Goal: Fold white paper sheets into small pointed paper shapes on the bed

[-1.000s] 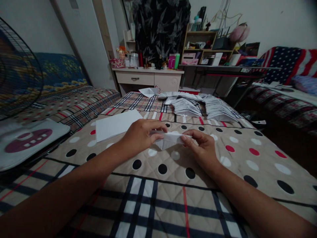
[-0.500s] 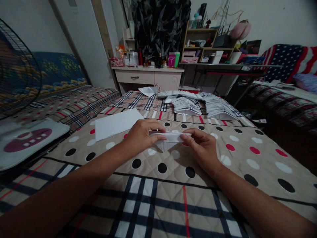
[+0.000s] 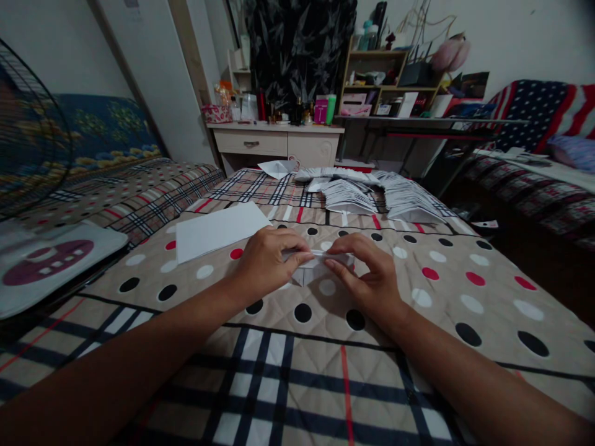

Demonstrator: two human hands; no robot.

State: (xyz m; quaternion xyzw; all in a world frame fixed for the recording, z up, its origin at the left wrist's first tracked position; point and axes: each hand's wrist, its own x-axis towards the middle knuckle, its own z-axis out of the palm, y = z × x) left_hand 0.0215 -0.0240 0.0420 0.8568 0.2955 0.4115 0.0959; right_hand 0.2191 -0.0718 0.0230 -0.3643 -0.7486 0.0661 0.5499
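Note:
A small folded sheet of white paper (image 3: 316, 262) is held just above the patterned bedspread (image 3: 297, 344), its top edge level and a pointed part hanging below. My left hand (image 3: 275, 260) pinches its left side between thumb and fingers. On the right side, my right hand (image 3: 365, 267) grips the same edge, thumb in front and fingers behind. Both hands are close together near the middle of the fold. Beyond my left hand lies a stack of flat white sheets (image 3: 218, 232). The fingers hide much of the folded paper.
Several bundles of folded paper (image 3: 348, 197) lie toward the far end of the bed, with one separate folded piece (image 3: 277, 168) to their left. At left are a fan (image 3: 35, 124) and a white board-like object (image 3: 56, 260). A drawer cabinet (image 3: 274, 144) stands behind.
My right hand has slid inward along the paper's edge, closer to my left hand. My left hand keeps its pinch. The camera view has shifted slightly.

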